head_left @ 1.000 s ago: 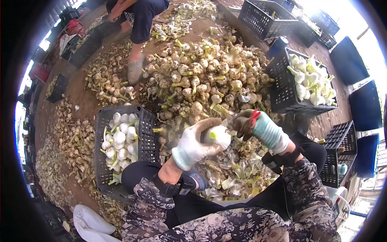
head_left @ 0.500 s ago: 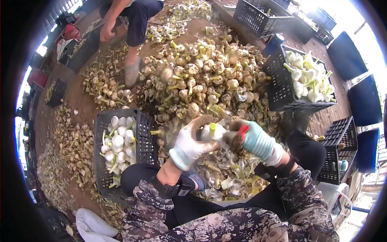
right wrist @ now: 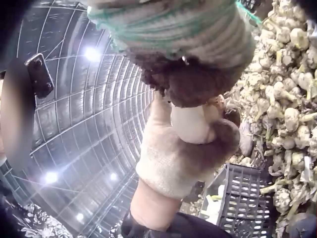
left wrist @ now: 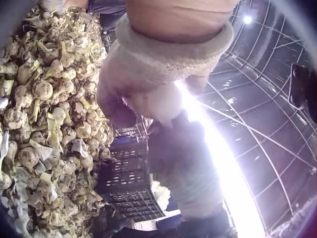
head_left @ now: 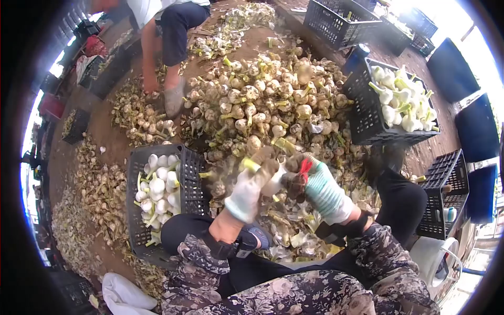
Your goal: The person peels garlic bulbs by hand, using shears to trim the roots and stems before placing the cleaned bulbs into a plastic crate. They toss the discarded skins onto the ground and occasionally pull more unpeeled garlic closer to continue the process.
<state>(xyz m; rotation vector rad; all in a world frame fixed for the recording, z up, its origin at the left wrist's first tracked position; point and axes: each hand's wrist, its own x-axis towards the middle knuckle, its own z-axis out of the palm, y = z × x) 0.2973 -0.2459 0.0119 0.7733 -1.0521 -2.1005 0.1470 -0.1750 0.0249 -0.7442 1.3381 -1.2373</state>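
Note:
Between both gloved hands, over the heap, is a whitish garlic bulb (head_left: 274,182). My left hand (head_left: 248,189), in a white glove with soiled fingers, grips it; a cut green-yellow stem (head_left: 251,165) shows by those fingers. My right hand (head_left: 320,186), its glove banded in green with a red tie (head_left: 305,170), has curled fingers against the bulb's right side. In the right wrist view its dark fingertips pinch the top of the smooth bulb (right wrist: 190,124), while the left hand (right wrist: 168,161) cups it from below. Motion blurs the fingers in the head view.
A pile of unpeeled garlic (head_left: 262,100) spreads ahead, with loose skins (head_left: 299,239) below the hands. Black crates of white bulbs stand left (head_left: 192,178) and right (head_left: 365,123). Another crate (head_left: 433,197) sits far right near a white bucket (head_left: 426,257). Another person (head_left: 176,31) bends at upper left.
The bulb has turned, its stem now towards the left. My right hand has shifted left, closer to the left hand. The other person has lowered an arm to the garlic on the ground.

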